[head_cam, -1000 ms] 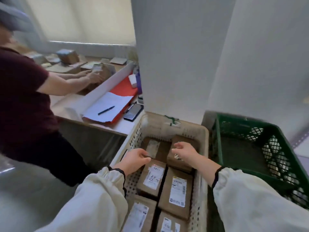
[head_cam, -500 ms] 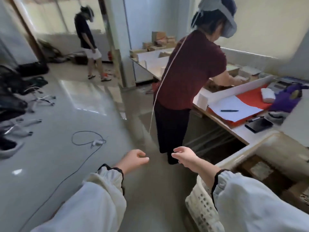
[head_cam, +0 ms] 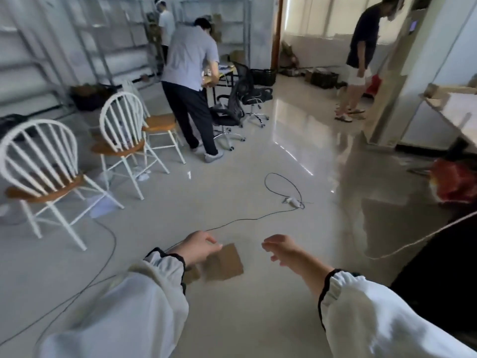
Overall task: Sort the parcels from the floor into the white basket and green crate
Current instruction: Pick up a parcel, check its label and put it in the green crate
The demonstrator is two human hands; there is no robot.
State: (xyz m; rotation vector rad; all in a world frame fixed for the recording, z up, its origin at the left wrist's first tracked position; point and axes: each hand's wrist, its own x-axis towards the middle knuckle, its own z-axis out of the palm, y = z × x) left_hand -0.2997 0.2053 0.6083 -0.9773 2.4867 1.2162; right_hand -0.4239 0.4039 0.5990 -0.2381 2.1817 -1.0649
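Parcel [head_cam: 225, 262] on floor [head_cam: 258, 311] — between hands [head_cam: 198, 248] [head_cam: 281, 248]

A single wide-angle view from the wearer's head looks forward and down across a glossy floor [head_cam: 232, 202]. The left hand [head_cam: 198, 245] and right hand [head_cam: 282, 248] reach in close below the lens from the bottom edge. Metal shelving [head_cam: 116, 34] on the far wall lies along the top.

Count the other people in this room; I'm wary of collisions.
3. One in grey stands centre, by the black chairs; one in white is behind, at the back; one in a dark shirt stands far right. None seems hidden.
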